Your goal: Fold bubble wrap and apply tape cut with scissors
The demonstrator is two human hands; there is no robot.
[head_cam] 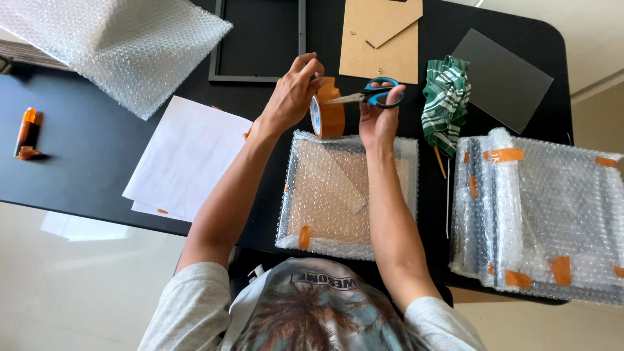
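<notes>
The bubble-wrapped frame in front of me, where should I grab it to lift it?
Probably by its two side edges, one hand from each side. The wrapped frame lies flat on the black table, and its left and right edges are clear, while the left hand with the tape roll and the right hand with the scissors hover over its far edge.

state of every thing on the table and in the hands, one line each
tape roll: upright, held by left hand
scissors: held by right hand, blades nearly shut, at the tape
wrapped frame: flat, in bubble wrap, taped
wrapped stack: taped shut
empty frame: unwrapped, flat
bubble wrap sheet: loose
checked cloth: crumpled
</notes>
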